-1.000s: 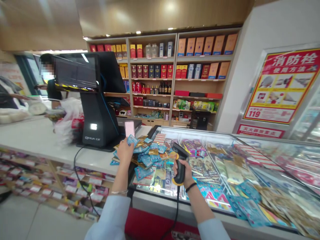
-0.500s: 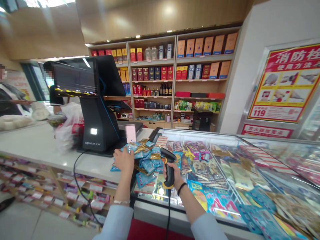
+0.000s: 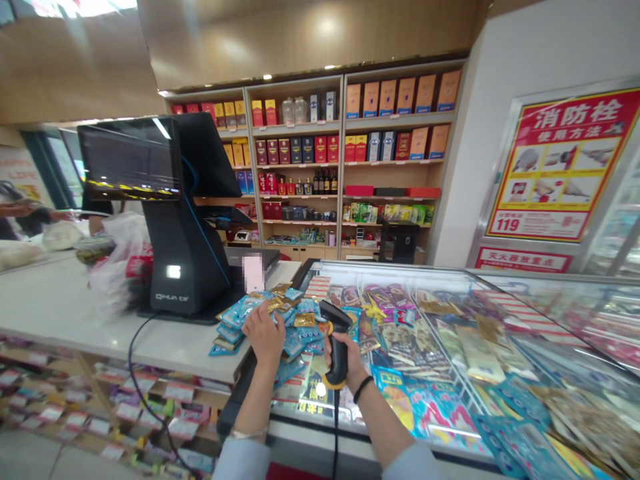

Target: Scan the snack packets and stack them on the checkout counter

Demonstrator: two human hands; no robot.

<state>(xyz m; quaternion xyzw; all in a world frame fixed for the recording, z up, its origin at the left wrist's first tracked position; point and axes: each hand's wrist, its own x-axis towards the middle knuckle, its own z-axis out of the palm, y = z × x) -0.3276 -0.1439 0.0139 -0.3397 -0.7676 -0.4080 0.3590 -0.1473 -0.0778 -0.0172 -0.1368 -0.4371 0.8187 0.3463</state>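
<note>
In the head view, my right hand (image 3: 350,360) is wrapped round the grip of a black barcode scanner (image 3: 337,343) with yellow-orange trim. Its head points left over the packets, and its cable hangs down. My left hand (image 3: 265,333) lies over a heap of small blue and gold snack packets (image 3: 303,333), its fingers spread and bent down onto them; the fingertips are partly hidden. More blue packets (image 3: 231,331) lie left of that hand, on the counter's end. The heap spans the counter edge and the glass freezer top.
A black checkout terminal (image 3: 187,253) stands on the white counter (image 3: 50,300), beside a filled plastic bag (image 3: 120,253). A pinkish, blurred upright card (image 3: 253,272) is behind the packets. The glass-topped freezer (image 3: 430,347) extends right, with larger blue packs (image 3: 520,433) on it.
My left hand has shifted right across the heap, and more packets show to its left. My right hand holds the scanner in nearly the same place. The view has turned slightly right.
</note>
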